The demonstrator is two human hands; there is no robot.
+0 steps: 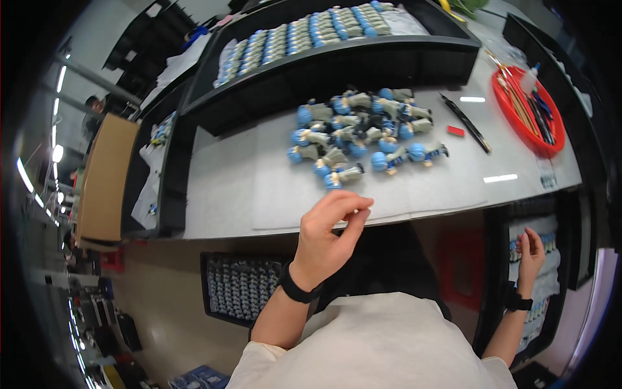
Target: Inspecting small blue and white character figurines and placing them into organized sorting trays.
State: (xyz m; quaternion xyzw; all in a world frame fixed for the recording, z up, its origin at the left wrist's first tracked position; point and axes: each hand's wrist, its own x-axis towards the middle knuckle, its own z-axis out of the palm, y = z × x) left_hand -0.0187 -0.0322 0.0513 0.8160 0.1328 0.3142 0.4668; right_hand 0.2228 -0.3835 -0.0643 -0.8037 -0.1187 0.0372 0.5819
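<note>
Over the table's near edge is my left hand point(328, 236), with thumb and forefinger curled together in a pinch; nothing shows between them. Just beyond its fingertips lies a loose heap of small figurines point(350, 123) with blue hair and grey-green clothes, on a white sheet point(272, 188). Far to the right, my right hand point(531, 251) is over a dark tray point(562, 272) beside the table, lined with white sheeting and holding similar figurines point(549, 243). Its fingers are bent and close together; what they may hold cannot be made out.
A black crate point(337, 68) with rows of figurines stands at the back. To the right are a red oval basket point(551, 148) with brushes and pens, a black pen point(466, 123) and a small red block point(455, 131). Another filled tray point(243, 288) sits low left; a cardboard box point(107, 178) stands beyond.
</note>
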